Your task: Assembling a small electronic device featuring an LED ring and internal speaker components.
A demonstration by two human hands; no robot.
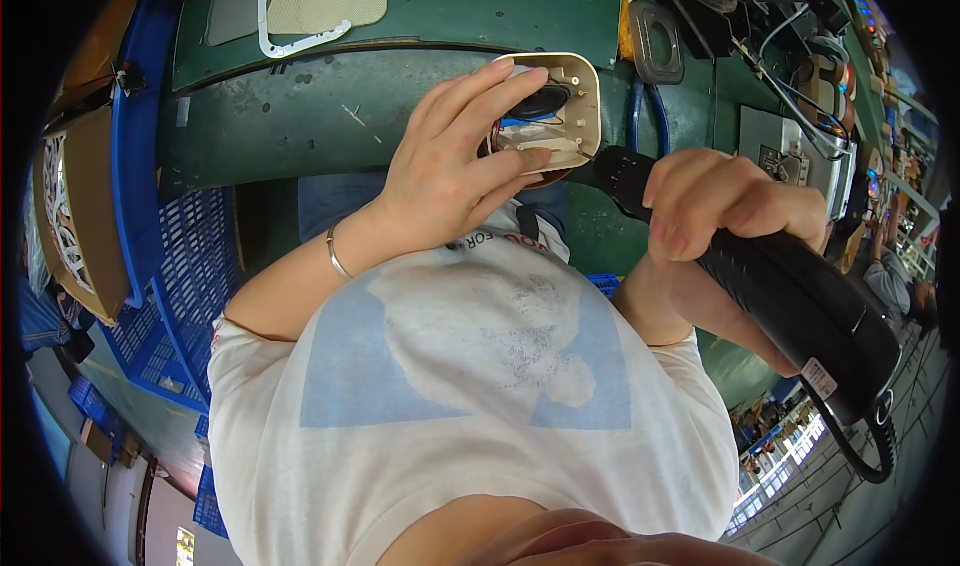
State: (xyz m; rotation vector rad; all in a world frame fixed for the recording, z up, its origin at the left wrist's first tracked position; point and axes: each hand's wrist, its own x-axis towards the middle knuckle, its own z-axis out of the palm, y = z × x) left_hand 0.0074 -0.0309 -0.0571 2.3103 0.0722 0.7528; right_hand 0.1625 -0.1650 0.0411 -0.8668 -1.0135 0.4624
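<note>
Housing: one cream plastic open box with rounded corners (591,106), standing at the near edge of the dark green worktop (290,116), in front of the person's chest, its open side showing. Whether it is resting on the worktop or being held just above it cannot be told.

Contents: one black oval disc-like part (540,102) is sitting inside, with a blue piece partly showing beneath it and cream posts rising along the walls.

Left hand (450,171): it is spreading half open across the housing's left side, fingers reaching over the far rim and thumb pressing at the near one, gripping the box. A silver bangle (337,255) is circling the wrist.

Right hand (730,206): it is closing firmly around one thick black cylindrical power screwdriver (800,311), which is slanting with its nose toward the housing's near right corner; the exact contact of the tip is too small to tell. A black cord (868,466) is looping from its rear end.

Beyond: one white C-shaped frame (268,16) is lying over a cream flat panel (365,1); one dark rectangular frame with rounded opening (676,51) and two blue curved handles (636,116) are lying right of the housing.

Left side: one blue plastic lattice crate (195,256) is standing beside a brown cardboard box (98,206) that is holding white parts.
</note>
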